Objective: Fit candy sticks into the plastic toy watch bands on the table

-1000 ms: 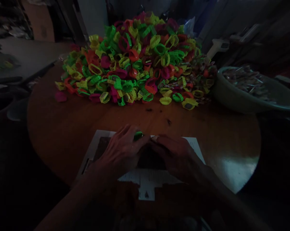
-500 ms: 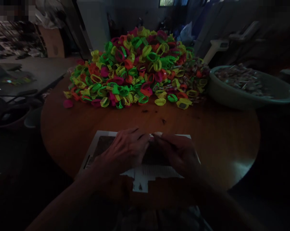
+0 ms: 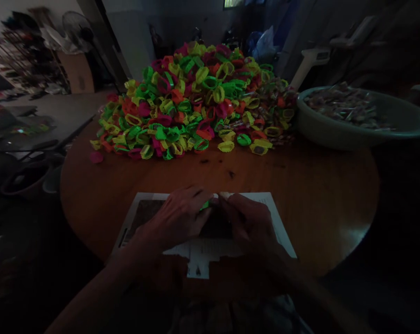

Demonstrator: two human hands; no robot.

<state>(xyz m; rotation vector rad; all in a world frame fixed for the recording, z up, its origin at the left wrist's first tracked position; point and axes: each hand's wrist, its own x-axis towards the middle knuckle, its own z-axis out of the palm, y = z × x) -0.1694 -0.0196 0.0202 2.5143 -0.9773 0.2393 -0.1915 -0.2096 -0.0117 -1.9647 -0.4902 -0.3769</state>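
Note:
Over the middle of a printed paper sheet (image 3: 282, 232) on the table, my two hands work close together. My left hand (image 3: 182, 213) has its fingers closed round a bright green plastic toy watch (image 3: 204, 205), mostly covered by the fingers. My right hand (image 3: 249, 215) is closed in a pinch just right of it, fingertips nearly touching the left ones. A small pale, pinkish bit (image 3: 215, 200) shows between the fingertips; dim light hides what it is. Beyond the hands rises a big heap of neon toy watches (image 3: 189, 106) in green, yellow, orange and pink.
The round wooden table (image 3: 321, 185) bears everything. At its right rear stands a pale green basin (image 3: 335, 132) with many small wrapped pieces (image 3: 349, 109), some also lying at the heap's right side. A lone pink piece (image 3: 96, 157) lies at the heap's left front. A fan (image 3: 76, 27) stands far left.
My view has turned slightly left. My hands stay together over the sheet; the green toy watch now shows between my left fingers, and my right hand has shifted slightly.

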